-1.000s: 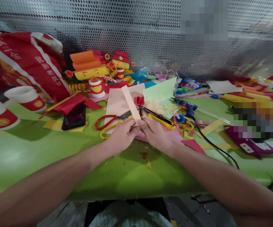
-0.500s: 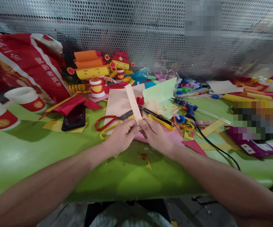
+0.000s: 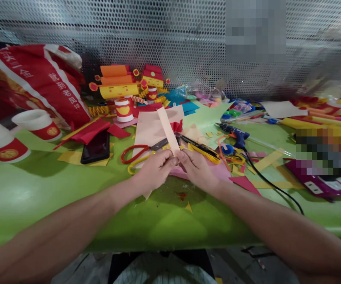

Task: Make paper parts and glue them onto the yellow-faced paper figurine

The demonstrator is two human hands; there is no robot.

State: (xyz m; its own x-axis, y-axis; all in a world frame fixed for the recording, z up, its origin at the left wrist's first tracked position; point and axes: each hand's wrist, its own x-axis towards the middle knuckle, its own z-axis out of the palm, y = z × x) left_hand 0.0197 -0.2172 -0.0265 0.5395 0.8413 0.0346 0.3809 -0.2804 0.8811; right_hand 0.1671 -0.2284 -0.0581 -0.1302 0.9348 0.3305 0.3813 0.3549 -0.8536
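Observation:
Between my two hands a pale pink paper strip stands up at a slant, its lower end pinched by the fingers. My left hand is closed on it from the left, and my right hand is closed on it from the right, thumbs close together. Beneath and behind them lie scissors with red and yellow handles and a yellow-and-black utility knife. Farther back are a pale pink paper sheet and a light green sheet. The strip's lower end is hidden by my fingers.
Two paper-cup figures stand at the back, beside a red bag. At left are paper cups and a black phone. A blue glue gun with a cable and a purple power strip lie on the right.
The view has shifted slightly, so everything on the table sits a little farther right. Both hands keep their pinch on the paper strip, with barely any change in its slant.

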